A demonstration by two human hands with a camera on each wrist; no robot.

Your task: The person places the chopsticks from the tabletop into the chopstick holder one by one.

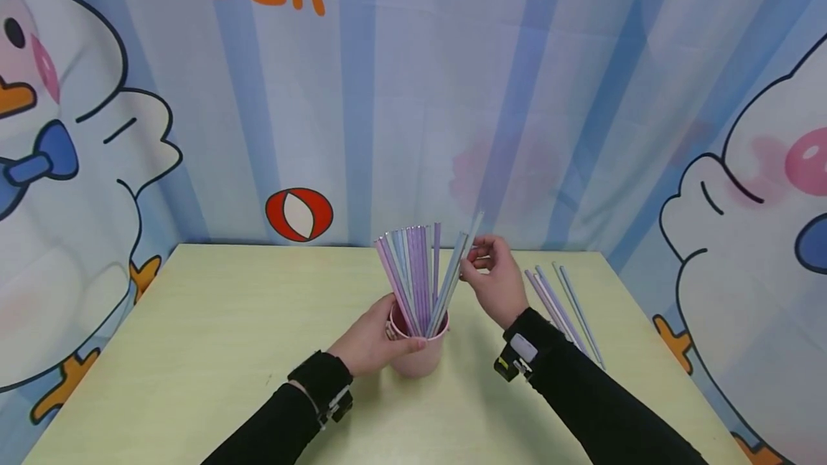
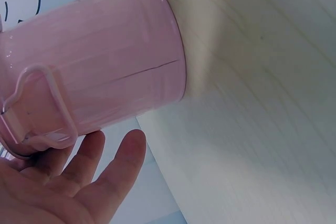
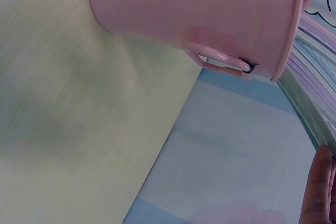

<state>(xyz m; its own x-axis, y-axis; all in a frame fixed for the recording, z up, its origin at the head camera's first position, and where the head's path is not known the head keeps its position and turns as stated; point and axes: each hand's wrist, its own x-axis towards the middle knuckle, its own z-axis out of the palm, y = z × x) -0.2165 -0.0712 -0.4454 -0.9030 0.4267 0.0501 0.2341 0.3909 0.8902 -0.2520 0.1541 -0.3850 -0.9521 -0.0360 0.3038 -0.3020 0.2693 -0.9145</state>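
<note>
A small pink metal bucket stands upright on the table, with a handle loop on its side in the left wrist view. My left hand grips it near the rim, thumb across the front and the other fingers round the side. Out of the bucket rises a fanned bunch of straws in pink, purple, blue and pale green. To the right of the bunch, my right hand pinches a pale translucent straw between thumb and fingers. Its lower end runs down towards the bucket beside the bluish straws.
Several loose straws, purple, pale and blue, lie on the table right of the bucket, partly behind the right forearm. The pale wooden table ends at a blue striped curtain with cartoon ducks.
</note>
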